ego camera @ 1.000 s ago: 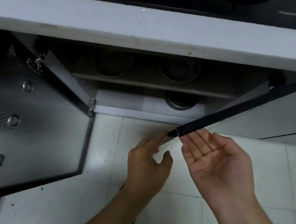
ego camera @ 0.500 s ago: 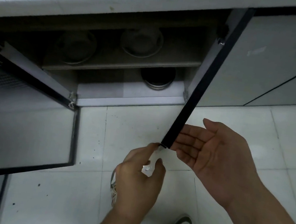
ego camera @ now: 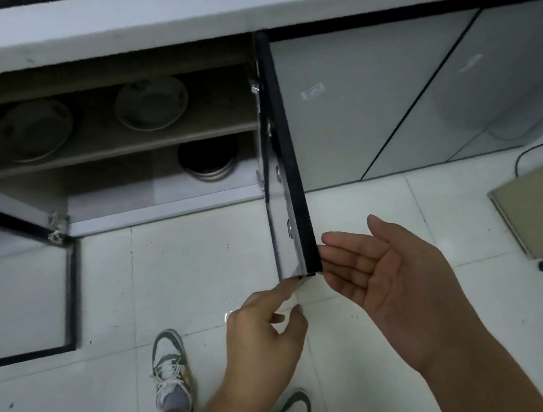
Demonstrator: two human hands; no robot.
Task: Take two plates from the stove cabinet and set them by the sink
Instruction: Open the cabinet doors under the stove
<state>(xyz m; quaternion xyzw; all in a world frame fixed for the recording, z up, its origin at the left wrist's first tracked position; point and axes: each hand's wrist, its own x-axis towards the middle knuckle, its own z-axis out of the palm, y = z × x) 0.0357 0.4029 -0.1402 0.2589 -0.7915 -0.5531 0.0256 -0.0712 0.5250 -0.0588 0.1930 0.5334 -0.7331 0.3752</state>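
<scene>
Waiting on the upper shelf (ego camera: 167, 143) of the stove cabinet, two plates (ego camera: 151, 102) lie side by side, untouched.
The right door (ego camera: 290, 160) is swung wide for access: left hand (ego camera: 265, 334) fingertips its corner, right hand (ego camera: 388, 276) flat, open against its edge.

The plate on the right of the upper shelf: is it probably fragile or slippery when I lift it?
The right plate looks glazed and smooth, so likely slippery and breakable. It seems shallow and lies flat on the upper shelf, so gripping its rim may be awkward.
</scene>
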